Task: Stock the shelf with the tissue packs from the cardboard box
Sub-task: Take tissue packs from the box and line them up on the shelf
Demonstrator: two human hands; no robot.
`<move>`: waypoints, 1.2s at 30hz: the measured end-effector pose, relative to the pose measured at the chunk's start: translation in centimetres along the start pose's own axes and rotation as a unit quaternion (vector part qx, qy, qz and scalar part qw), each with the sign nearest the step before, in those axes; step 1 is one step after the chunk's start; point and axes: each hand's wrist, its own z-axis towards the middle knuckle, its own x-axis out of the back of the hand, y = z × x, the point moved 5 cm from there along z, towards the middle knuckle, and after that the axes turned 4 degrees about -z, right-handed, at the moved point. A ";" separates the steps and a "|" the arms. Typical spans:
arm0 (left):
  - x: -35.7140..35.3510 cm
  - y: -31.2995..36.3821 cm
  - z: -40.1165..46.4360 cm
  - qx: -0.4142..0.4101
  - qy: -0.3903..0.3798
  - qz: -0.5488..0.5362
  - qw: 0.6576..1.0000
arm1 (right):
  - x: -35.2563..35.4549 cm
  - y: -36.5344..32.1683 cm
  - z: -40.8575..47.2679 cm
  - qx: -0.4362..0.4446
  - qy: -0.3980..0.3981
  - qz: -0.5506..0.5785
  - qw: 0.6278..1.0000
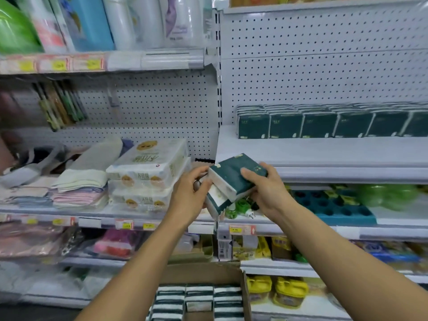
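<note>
Two dark green tissue packs are stacked and tilted in the air in front of the white shelf. My left hand grips their left end, and my right hand grips the right side with fingers over the top pack. At the back of that shelf stands a row of several matching green packs. The open cardboard box sits below between my arms, with several more packs inside.
The left shelf holds white tissue bundles and folded towels. A teal tray and green bags lie on the lower right shelf. Yellow slippers sit beside the box. A bare strip of shelf runs in front of the green row.
</note>
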 end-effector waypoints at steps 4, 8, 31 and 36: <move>-0.9 1.0 3.5 0.021 0.022 -0.043 0.999 | 2.2 -5.2 2.2 0.064 0.080 -0.057 0.993; -1.8 1.8 7.7 0.037 0.048 -0.062 0.996 | 4.9 -12.9 3.7 0.221 0.133 -0.240 0.936; -4.2 -1.4 16.1 0.081 0.077 -0.079 0.991 | 6.0 -12.5 20.6 0.347 -0.059 -0.635 0.688; -4.3 -1.9 16.7 0.099 0.072 -0.097 0.988 | 4.6 -11.8 23.4 0.363 -0.050 -0.674 0.641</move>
